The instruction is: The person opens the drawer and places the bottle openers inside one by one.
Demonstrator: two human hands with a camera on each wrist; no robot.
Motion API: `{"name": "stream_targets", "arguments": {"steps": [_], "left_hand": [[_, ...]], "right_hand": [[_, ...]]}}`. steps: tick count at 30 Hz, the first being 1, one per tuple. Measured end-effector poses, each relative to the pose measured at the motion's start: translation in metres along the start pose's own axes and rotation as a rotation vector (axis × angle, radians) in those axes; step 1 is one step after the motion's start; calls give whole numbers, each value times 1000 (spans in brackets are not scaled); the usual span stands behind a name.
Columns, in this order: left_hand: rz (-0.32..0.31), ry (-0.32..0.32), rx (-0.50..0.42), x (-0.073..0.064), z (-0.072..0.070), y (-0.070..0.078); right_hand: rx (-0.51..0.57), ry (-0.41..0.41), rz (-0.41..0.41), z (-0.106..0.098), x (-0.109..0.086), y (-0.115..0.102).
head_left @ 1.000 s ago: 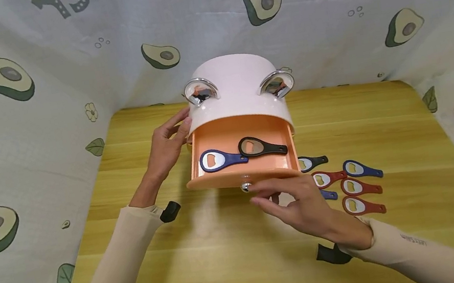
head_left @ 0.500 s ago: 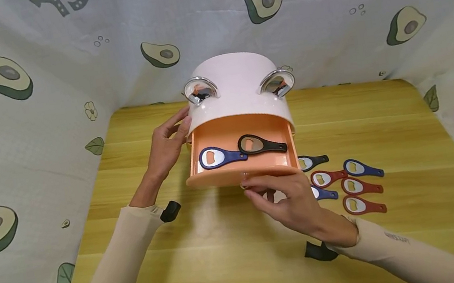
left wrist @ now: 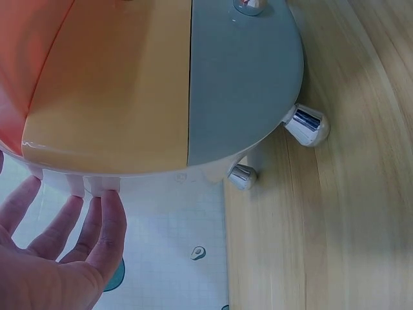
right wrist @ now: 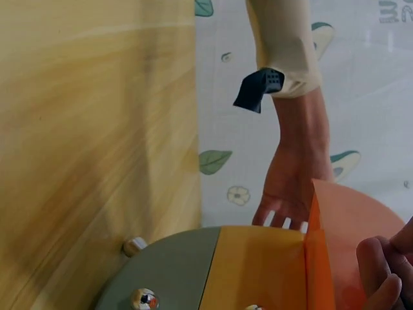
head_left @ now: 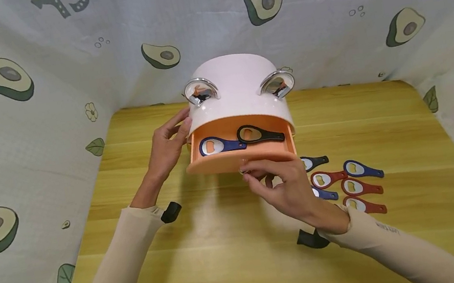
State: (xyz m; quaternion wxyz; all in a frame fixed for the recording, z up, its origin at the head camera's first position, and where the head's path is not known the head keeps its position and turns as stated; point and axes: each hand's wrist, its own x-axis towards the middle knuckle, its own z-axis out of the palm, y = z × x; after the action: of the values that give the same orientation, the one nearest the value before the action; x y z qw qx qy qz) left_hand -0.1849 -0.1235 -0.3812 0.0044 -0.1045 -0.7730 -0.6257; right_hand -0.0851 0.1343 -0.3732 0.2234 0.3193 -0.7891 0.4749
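A pinkish-white rounded drawer box (head_left: 233, 68) with two silver ears stands on the table. Its top orange drawer (head_left: 213, 166) is partly pulled out. Inside lie a blue bottle opener (head_left: 227, 146) and a black bottle opener (head_left: 263, 134), their ends meeting. My right hand (head_left: 287, 186) pinches the drawer's silver knob (head_left: 242, 171) between thumb and fingers. Along the box's left side my left hand (head_left: 165, 146) rests, its fingertips touching the wall. The left wrist view shows these fingers (left wrist: 111, 226) extended against it. Lower yellow (left wrist: 116, 90) and grey-green (left wrist: 245, 90) drawer fronts are closed.
Right of the box, several bottle openers lie on the wooden table (head_left: 209, 253): red (head_left: 361, 186), blue (head_left: 362, 168) and black (head_left: 315, 162). Some are partly hidden by my right hand. A white avocado-print cloth (head_left: 206, 11) hangs behind and at the sides.
My right hand has closed on the knob and moved forward, sliding the drawer partway in with both openers inside. My left hand has stayed against the box.
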Motion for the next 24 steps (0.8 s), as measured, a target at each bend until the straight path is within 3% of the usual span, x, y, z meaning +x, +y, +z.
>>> {"name": "stream_targets", "arguments": {"steps": [24], "left_hand": [[-10,13,18,0,0,0]], "right_hand": [[5,105,75,4,36,36]]}}
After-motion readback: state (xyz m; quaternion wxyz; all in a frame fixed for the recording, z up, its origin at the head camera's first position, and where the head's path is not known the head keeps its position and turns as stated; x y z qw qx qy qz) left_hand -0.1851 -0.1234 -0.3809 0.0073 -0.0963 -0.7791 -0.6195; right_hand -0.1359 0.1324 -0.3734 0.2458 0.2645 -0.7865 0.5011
